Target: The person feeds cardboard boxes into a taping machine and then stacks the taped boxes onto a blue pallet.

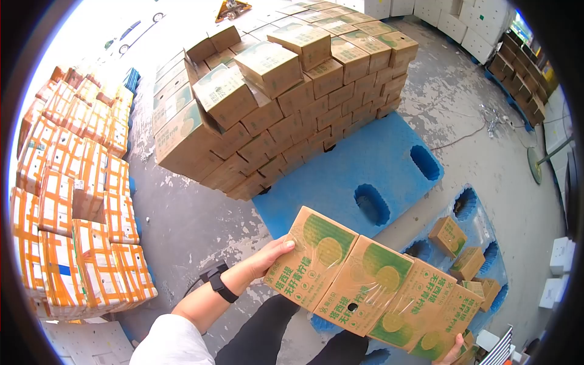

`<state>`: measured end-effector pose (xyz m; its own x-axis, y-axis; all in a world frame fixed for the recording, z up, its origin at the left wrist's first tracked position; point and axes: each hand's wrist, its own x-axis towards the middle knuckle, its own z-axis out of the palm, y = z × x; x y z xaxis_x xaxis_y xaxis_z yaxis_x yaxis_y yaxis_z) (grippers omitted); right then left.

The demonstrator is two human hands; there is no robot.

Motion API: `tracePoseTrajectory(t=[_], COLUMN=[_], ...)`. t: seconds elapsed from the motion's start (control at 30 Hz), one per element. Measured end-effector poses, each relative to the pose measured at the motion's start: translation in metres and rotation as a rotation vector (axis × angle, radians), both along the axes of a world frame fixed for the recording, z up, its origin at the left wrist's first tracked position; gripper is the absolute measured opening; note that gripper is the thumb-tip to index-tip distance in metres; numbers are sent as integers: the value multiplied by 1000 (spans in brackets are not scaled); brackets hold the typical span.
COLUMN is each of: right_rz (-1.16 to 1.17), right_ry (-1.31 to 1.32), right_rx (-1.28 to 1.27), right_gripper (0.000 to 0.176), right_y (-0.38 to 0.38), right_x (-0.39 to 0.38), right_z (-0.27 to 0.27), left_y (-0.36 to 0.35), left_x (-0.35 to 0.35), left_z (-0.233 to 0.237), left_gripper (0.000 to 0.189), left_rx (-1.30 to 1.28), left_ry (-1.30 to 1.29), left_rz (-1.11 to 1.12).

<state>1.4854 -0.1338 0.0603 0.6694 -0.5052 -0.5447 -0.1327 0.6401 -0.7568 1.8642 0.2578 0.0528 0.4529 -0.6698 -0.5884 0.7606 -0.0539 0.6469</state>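
Note:
A row of several brown cardboard boxes (365,286) with green print hangs in front of me, side by side. My left hand (272,256) presses against the left end of the row, its fingers partly hidden behind the box. At the lower right end, my right hand (451,351) grips the last box; only part of that hand shows. Beyond the row lies a blue pallet (340,182), and a tall stack of similar boxes (298,115) stands on its far side.
Orange-taped white boxes (91,207) are stacked at the left. A second blue pallet (477,213) at the right bears a few small boxes (448,236). White boxes (453,23) and brown crates (517,76) stand at the back right. A cable crosses the floor.

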Motion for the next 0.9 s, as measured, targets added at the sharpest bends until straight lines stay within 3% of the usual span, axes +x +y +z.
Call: tracePoseTrajectory(t=[0.2,0.37,0.5,0.63,0.77,0.9], right_rz=[171,226,325,489,559,622], right_ry=[-110,-89,-156,-284,-423,-460], right_rx=[-36,26,-16,-73,-88,-23], right_gripper=[67,66,65,61,57,55], right_y=[61,82,73,18,-50,-100], right_x=[119,234,356,520,749,956], right_z=[139,198,225,228,226,225], left_y=[125,175,183,155,89,32], left_x=[12,32,98,210,383,566], left_z=[170,225,246,246,263,248], left_gripper=[74,72,70,64,52,46], left_rx=[-30,27,-11,-95,-114,-166], left_ry=[0,-94,-147,-183,-329,-249], left_rz=[273,475,576,704,813,837])
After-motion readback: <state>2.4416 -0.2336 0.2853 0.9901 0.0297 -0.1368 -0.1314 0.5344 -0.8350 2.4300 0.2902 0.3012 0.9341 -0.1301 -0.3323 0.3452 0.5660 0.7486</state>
